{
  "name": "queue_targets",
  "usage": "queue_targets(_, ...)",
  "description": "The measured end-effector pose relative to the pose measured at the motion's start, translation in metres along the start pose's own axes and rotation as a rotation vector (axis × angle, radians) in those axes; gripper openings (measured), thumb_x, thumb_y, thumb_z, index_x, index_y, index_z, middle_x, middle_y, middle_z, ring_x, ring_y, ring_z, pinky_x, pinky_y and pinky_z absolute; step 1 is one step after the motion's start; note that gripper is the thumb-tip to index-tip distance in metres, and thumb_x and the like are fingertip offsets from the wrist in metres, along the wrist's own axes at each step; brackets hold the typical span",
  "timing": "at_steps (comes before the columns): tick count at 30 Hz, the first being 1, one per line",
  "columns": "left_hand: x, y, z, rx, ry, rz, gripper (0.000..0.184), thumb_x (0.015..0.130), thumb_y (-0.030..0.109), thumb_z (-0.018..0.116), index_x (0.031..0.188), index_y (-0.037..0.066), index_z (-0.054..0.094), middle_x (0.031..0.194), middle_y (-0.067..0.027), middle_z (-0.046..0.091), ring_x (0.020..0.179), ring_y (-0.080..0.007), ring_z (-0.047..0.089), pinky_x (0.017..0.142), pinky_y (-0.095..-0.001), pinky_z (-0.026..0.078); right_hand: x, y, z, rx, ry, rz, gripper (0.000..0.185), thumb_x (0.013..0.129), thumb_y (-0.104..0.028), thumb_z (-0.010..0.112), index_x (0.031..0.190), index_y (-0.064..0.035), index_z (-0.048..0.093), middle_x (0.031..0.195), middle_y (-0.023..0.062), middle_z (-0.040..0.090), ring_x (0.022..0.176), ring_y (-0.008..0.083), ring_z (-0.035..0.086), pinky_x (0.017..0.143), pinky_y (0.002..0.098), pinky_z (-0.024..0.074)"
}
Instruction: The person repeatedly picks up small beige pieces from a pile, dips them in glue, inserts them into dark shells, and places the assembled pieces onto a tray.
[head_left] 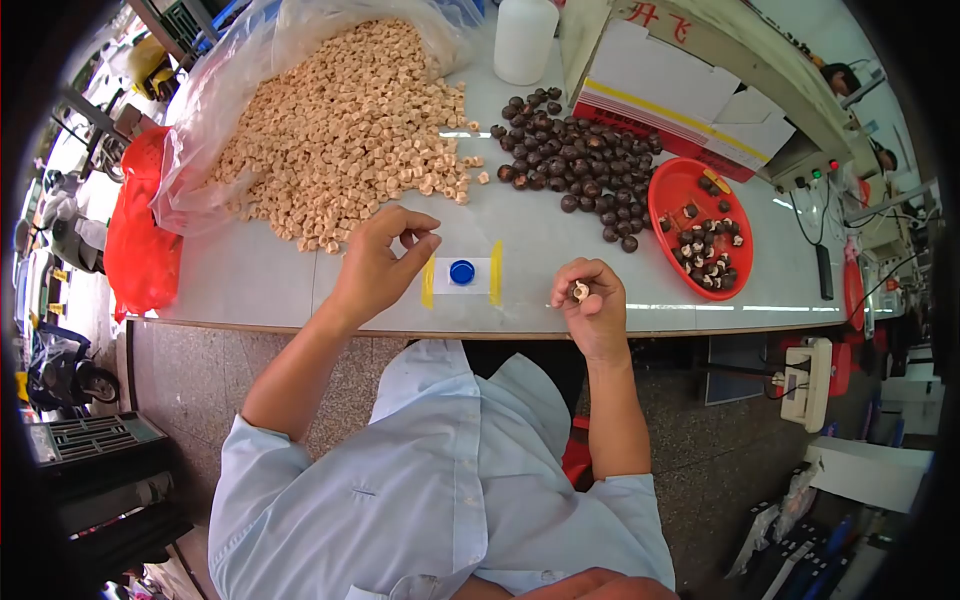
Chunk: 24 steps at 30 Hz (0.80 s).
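My right hand [592,305] is closed around a small brown and cream piece [580,291] above the table's front edge. My left hand [385,262] hovers left of a blue round cap [462,272], its thumb and forefinger curved with a gap between the tips and nothing visible in them. The cap sits on a white card between two yellow tape strips. Behind my left hand spreads a big pile of light wooden cubes [350,120]. Dark round balls [590,160] are heaped further right. A red plate [742,225] holds dark balls and dark pieces with cream parts.
A clear plastic bag [200,150] lies around the cubes, with a red bag [145,230] at the table's left edge. A white bottle [525,40] and a white and red carton [680,90] stand at the back. A black bar [824,272] lies right of the plate.
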<state>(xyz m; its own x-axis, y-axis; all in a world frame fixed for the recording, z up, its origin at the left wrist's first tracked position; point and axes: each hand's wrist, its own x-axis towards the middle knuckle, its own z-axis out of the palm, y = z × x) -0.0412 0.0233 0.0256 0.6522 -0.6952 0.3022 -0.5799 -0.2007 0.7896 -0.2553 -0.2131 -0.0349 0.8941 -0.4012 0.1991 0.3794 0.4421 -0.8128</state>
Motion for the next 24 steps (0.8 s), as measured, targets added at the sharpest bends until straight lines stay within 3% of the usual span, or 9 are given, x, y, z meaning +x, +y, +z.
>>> queue_targets(6,-0.007,-0.012,-0.009,-0.008,0.035,-0.015,0.017,0.094,0.004,0.079,0.111,0.001,0.076,0.096,-0.0075,0.073,0.085,-0.0155,0.065,0.081,-0.0307,0.054,-0.002,-0.014,-0.001,-0.086,0.009,-0.057,0.061,0.083,-0.052,0.09,0.111,-0.0019,0.068,0.099,0.0054,0.066,0.087,0.0144,0.062,0.078,0.0299,0.0519)
queue_targets(7,-0.008,-0.014,-0.015,0.035,0.07,-0.007,0.017,0.094,0.005,0.079,0.11,0.001,0.076,0.096,-0.0085,0.072,0.084,-0.0178,0.066,0.079,-0.032,0.054,-0.003,-0.022,-0.013,-0.261,0.025,-0.106,0.055,0.088,-0.046,0.09,0.111,-0.0001,0.069,0.1,0.0051,0.065,0.089,0.0127,0.062,0.079,0.0284,0.0506)
queue_targets(9,-0.012,-0.018,-0.028,0.146,0.146,-0.001,0.016,0.094,0.007,0.08,0.109,0.002,0.077,0.095,-0.0105,0.072,0.084,-0.0222,0.067,0.077,-0.0346,0.056,-0.005,-0.048,-0.037,-0.655,0.282,-0.123,0.037,0.096,-0.026,0.087,0.115,0.0013,0.072,0.105,0.0042,0.065,0.091,0.0122,0.062,0.081,0.0276,0.0507)
queue_targets(11,-0.018,-0.031,-0.04,0.319,0.216,0.006,0.016,0.093,0.009,0.078,0.108,0.005,0.076,0.098,-0.0121,0.072,0.09,-0.0293,0.069,0.081,-0.0418,0.055,0.002,-0.08,-0.069,-1.315,0.551,-0.272,0.023,0.095,-0.011,0.081,0.116,-0.0017,0.076,0.104,0.0054,0.067,0.089,0.016,0.065,0.081,0.0307,0.0536)
queue_targets(13,-0.021,-0.043,-0.051,0.535,0.248,0.051,0.016,0.093,0.01,0.077,0.108,0.006,0.075,0.099,-0.0119,0.071,0.094,-0.0319,0.068,0.083,-0.0452,0.055,0.006,-0.111,-0.099,-1.686,0.706,-0.299,0.028,0.095,-0.015,0.081,0.119,-0.0021,0.076,0.108,0.0104,0.071,0.094,0.0256,0.068,0.085,0.0375,0.0556)
queue_targets(15,-0.019,-0.04,-0.054,0.595,0.226,0.024,0.017,0.089,0.012,0.078,0.106,0.008,0.075,0.099,-0.0094,0.07,0.102,-0.0329,0.066,0.09,-0.0477,0.052,0.006,-0.128,-0.143,-2.093,0.678,-0.265,0.034,0.095,-0.021,0.081,0.124,-0.0037,0.076,0.116,0.0141,0.073,0.104,0.0353,0.067,0.092,0.0463,0.0543)
queue_targets(16,-0.018,-0.04,-0.053,0.64,0.212,0.028,0.017,0.088,0.013,0.078,0.104,0.008,0.075,0.099,-0.0088,0.07,0.103,-0.0322,0.065,0.09,-0.0474,0.052,0.008,-0.133,-0.137,-2.094,0.705,-0.223,0.037,0.095,-0.024,0.081,0.126,-0.0046,0.075,0.12,0.0145,0.074,0.113,0.0382,0.066,0.099,0.0507,0.0515)
queue_targets(20,-0.01,-0.047,-0.047,0.825,0.11,0.062,0.018,0.085,0.018,0.08,0.1,0.011,0.075,0.099,-0.0066,0.07,0.107,-0.0291,0.064,0.092,-0.0453,0.05,0.019,-0.116,-0.103,-2.045,0.62,-0.505,0.033,0.095,-0.02,0.08,0.123,-0.0037,0.075,0.118,0.0146,0.073,0.111,0.0384,0.066,0.102,0.0506,0.051)
queue_targets(24,-0.003,-0.052,-0.035,0.879,0.086,0.106,0.016,0.083,0.019,0.08,0.096,0.012,0.076,0.099,-0.0049,0.07,0.106,-0.027,0.065,0.091,-0.044,0.049,0.028,-0.076,-0.06,-1.852,0.398,-0.462,0.025,0.091,-0.015,0.081,0.114,-0.0053,0.075,0.107,0.0132,0.07,0.105,0.038,0.064,0.094,0.0512,0.0504)
